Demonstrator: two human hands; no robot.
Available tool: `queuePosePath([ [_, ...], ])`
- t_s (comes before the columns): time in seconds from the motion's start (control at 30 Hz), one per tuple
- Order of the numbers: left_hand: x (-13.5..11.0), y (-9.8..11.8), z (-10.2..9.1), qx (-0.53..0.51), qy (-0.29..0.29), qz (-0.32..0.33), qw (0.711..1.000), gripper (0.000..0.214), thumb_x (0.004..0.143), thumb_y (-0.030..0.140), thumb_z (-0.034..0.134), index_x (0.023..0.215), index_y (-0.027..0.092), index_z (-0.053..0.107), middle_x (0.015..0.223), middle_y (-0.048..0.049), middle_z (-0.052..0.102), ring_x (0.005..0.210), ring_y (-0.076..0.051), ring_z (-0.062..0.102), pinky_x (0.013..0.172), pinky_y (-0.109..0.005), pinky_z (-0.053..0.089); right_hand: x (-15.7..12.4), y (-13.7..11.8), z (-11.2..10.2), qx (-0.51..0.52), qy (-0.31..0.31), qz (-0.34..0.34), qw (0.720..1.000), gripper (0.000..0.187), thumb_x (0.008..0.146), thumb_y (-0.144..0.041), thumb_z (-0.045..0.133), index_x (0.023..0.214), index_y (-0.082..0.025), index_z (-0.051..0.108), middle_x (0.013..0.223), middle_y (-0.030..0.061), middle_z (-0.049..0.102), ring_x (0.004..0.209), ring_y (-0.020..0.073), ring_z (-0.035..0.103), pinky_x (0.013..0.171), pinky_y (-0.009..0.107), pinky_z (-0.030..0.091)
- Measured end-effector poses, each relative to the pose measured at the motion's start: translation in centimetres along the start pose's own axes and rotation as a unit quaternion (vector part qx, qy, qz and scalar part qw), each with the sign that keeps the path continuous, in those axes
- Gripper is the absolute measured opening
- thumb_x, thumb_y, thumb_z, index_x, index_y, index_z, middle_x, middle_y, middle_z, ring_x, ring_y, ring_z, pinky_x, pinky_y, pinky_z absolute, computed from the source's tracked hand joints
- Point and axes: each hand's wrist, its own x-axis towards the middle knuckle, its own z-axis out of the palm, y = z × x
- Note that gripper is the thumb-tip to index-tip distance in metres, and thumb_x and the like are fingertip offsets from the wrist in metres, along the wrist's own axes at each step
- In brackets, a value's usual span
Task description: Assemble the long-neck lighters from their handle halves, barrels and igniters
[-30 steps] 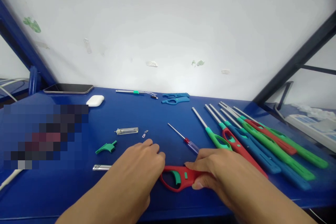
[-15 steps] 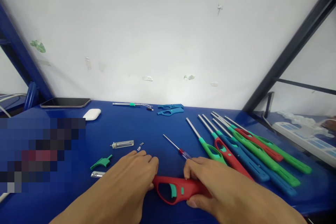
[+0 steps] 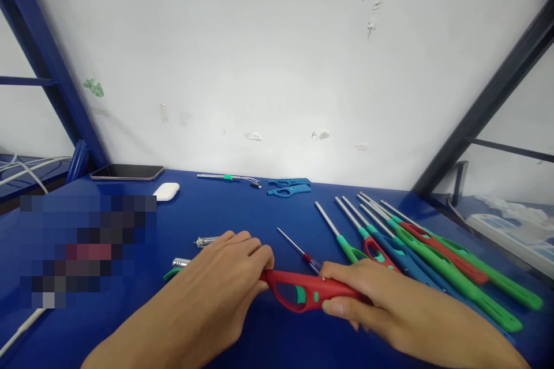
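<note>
A red lighter handle with a green trigger sits just above the blue table, held at both ends. My right hand is wrapped round its right part. My left hand pinches its left tip with closed fingers. Behind the handle lies a small screwdriver with a red collar and clear grip. Partly hidden by my left hand are a clear tube, a metal tube end and a green trigger piece.
Several long red, green and blue lighters lie in a row at the right. Further back are two blue shell halves, a metal rod with wires, a white earbud case and a phone. A white wall stands behind.
The handle has been lifted slightly and both hands have closed more tightly on it. The view has shifted a little, so the loose parts now sit behind my left hand.
</note>
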Motion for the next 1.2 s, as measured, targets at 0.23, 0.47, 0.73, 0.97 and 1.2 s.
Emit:
queuePosePath([
  [0.23,-1.3,-3.0,-0.3,0.095,0.13,0.003,0.987,0.066,0.095,0.017,0.072,0.155,0.032,0.05,0.148,-0.0074,0.063,0.137,-0.032,0.057,0.117,-0.051,0.042,-0.6,0.8,-0.6,-0.002,0.093,-0.009,0.996,0.046,0.104,-0.068,0.047,0.109,-0.031,0.074,0.096,0.0007,0.079,0.088,0.0226,0.071,0.072,0.032,0.051],
  [0.47,0.0,-2.9,-1.4,0.062,0.1,0.078,0.99,0.02,0.107,0.019,0.056,0.114,0.027,0.073,0.11,-0.0022,0.074,0.101,-0.021,0.068,0.096,-0.033,0.052,-0.5,0.0,-1.0,0.011,0.077,0.0,0.997,0.044,0.105,-0.065,0.047,0.107,-0.03,0.073,0.089,-0.0006,0.076,0.081,0.0193,0.07,0.071,0.028,0.05],
  [0.73,0.4,-1.0,-1.2,0.012,0.173,0.102,0.98,0.022,0.109,0.02,0.052,0.119,0.026,0.071,0.106,-0.003,0.075,0.093,-0.02,0.068,0.088,-0.032,0.056,-0.6,-0.5,-1.5,0.043,0.05,0.002,0.998,0.046,0.105,-0.066,0.045,0.105,-0.027,0.07,0.085,-0.001,0.07,0.076,0.0166,0.064,0.068,0.025,0.048],
  [0.97,0.2,-0.4,-1.5,0.003,0.223,0.132,0.966,0.043,0.096,-0.001,0.049,0.12,0.027,0.072,0.104,-0.0028,0.078,0.091,-0.02,0.071,0.089,-0.036,0.058,-0.8,-1.8,-1.8,0.032,0.066,-0.032,0.997,0.04,0.105,-0.06,0.048,0.109,-0.028,0.072,0.082,0.0001,0.074,0.07,0.0186,0.067,0.067,0.028,0.051],
  [1.2,-0.5,-0.1,-2.3,-0.029,0.25,0.128,0.959,0.051,0.09,-0.011,0.047,0.117,0.028,0.065,0.106,0.0028,0.08,0.087,-0.015,0.073,0.082,-0.032,0.055,-0.4,-1.6,-0.6,-0.019,0.119,-0.073,0.99,0.044,0.106,-0.063,0.044,0.099,-0.03,0.072,0.097,0.0007,0.078,0.084,0.0212,0.068,0.07,0.031,0.049],
])
